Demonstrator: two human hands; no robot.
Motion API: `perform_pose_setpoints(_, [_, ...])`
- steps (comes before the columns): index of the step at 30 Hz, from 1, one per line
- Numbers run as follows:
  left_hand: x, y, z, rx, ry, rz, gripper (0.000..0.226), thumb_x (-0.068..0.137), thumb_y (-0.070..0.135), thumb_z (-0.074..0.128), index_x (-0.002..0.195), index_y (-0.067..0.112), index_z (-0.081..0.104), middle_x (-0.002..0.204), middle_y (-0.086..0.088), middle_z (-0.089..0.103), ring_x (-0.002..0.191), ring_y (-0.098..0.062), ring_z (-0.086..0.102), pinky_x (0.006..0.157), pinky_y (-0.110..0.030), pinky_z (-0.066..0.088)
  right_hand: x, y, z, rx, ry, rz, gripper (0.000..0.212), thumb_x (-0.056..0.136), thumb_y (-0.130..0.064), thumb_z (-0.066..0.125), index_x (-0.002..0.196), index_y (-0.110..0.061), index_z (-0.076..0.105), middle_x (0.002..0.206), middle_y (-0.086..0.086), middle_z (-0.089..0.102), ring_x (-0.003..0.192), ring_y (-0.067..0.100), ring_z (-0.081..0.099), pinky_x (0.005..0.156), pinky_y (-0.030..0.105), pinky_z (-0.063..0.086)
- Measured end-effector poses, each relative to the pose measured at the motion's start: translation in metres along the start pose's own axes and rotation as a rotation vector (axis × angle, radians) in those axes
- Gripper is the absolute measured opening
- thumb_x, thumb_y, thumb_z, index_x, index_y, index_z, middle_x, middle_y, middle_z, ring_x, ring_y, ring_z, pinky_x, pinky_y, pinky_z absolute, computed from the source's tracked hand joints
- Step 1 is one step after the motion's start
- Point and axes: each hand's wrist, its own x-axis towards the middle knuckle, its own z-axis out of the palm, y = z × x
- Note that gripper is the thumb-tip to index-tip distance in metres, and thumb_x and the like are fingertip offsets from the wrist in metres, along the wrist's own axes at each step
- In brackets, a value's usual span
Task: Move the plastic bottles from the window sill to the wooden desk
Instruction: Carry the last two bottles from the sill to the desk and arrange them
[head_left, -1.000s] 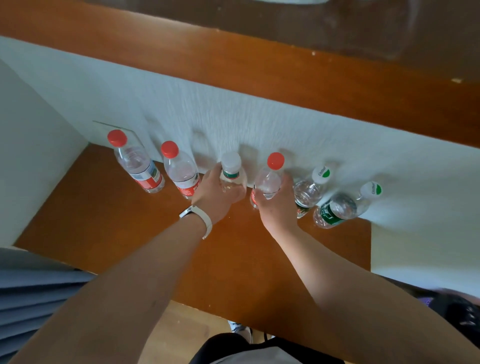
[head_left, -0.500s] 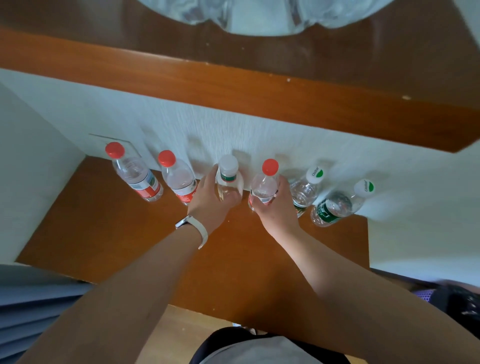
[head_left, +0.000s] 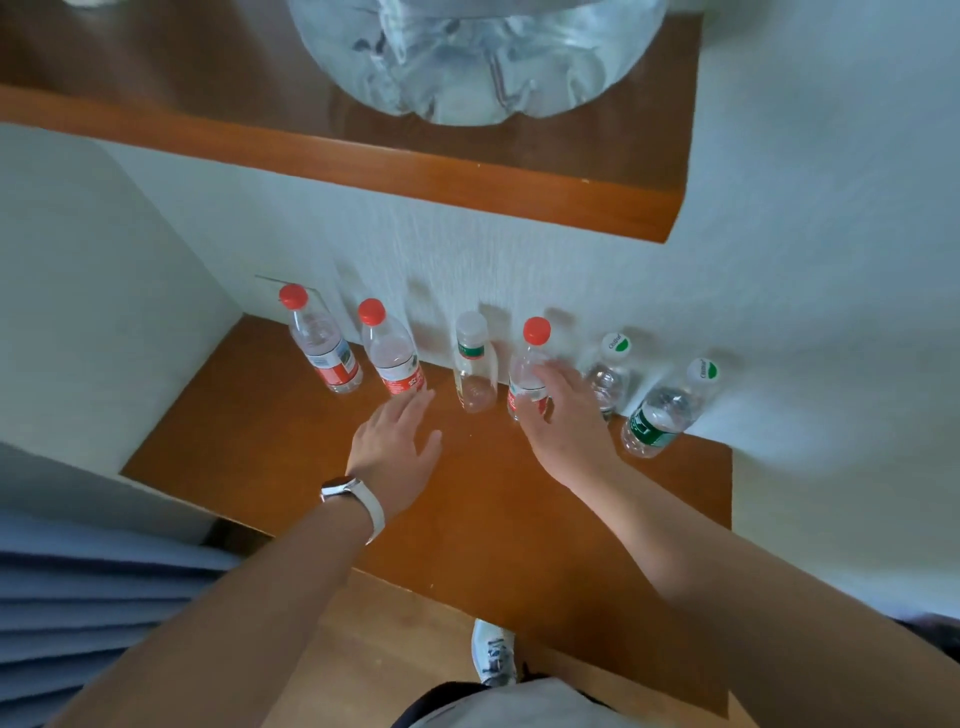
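Note:
Several plastic bottles stand in a row on the wooden desk (head_left: 311, 467), against the white wall. My left hand (head_left: 397, 447), with a white watch on the wrist, hovers open just in front of the row, apart from the white-capped clear bottle (head_left: 474, 369). My right hand (head_left: 563, 421) is open with fingers spread, its fingertips resting against the side of a red-capped bottle (head_left: 527, 374). Two more red-capped bottles (head_left: 324, 348) (head_left: 392, 358) stand at the left. Two green-labelled bottles (head_left: 608, 379) (head_left: 662, 415) stand at the right.
Above the wall runs the wooden window sill (head_left: 415, 166), with a large clear water jug (head_left: 478, 52) on it. White walls close in the desk on both sides. A blue pleated curtain (head_left: 78, 597) hangs at lower left. My shoe (head_left: 493, 654) shows below the desk's front edge.
Both hands have let go of the bottles they held. The left hand pulled back off the white-capped bottle. The right hand's fingers opened. The view tilted up, showing more sill and the jug.

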Motion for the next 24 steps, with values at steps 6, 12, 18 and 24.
perform_pose_setpoints(6, [-0.032, -0.012, -0.031, 0.202, -0.016, -0.051, 0.058, 0.100, 0.053, 0.038, 0.154, 0.035, 0.026, 0.163, 0.006, 0.024, 0.150, -0.023, 0.021, 0.120, -0.047, 0.017, -0.014, -0.007, -0.003, -0.189, -0.157, -0.122, 0.055, 0.099, -0.047, 0.043, 0.148, -0.024, 0.036, 0.152, 0.001, 0.035, 0.141, 0.020, 0.027, 0.112, 0.040, 0.030])
perform_pose_setpoints(12, [-0.046, -0.032, -0.056, 0.289, -0.015, -0.106, 0.059, 0.099, 0.058, 0.036, 0.153, 0.034, 0.028, 0.163, 0.005, 0.024, 0.150, -0.023, 0.021, 0.119, -0.048, 0.017, -0.018, -0.021, 0.002, -0.297, -0.166, -0.212, 0.050, 0.098, -0.049, 0.043, 0.141, -0.022, 0.043, 0.147, 0.000, 0.041, 0.138, 0.021, 0.032, 0.109, 0.037, 0.033])
perform_pose_setpoints(18, [-0.030, -0.076, -0.067, 0.290, -0.012, -0.130, 0.060, 0.098, 0.059, 0.039, 0.151, 0.032, 0.032, 0.162, 0.003, 0.027, 0.149, -0.024, 0.025, 0.119, -0.049, 0.022, -0.016, -0.040, 0.012, -0.411, -0.172, -0.254, 0.049, 0.097, -0.052, 0.041, 0.136, -0.022, 0.045, 0.140, -0.002, 0.046, 0.132, 0.020, 0.036, 0.105, 0.037, 0.036])
perform_pose_setpoints(24, [0.016, -0.138, -0.075, 0.242, -0.051, -0.071, 0.060, 0.097, 0.059, 0.041, 0.151, 0.032, 0.033, 0.162, 0.004, 0.028, 0.149, -0.024, 0.025, 0.118, -0.049, 0.022, 0.007, -0.066, 0.048, -0.458, -0.127, -0.161, 0.052, 0.096, -0.053, 0.042, 0.138, -0.022, 0.042, 0.146, -0.002, 0.043, 0.136, 0.020, 0.036, 0.108, 0.038, 0.036])
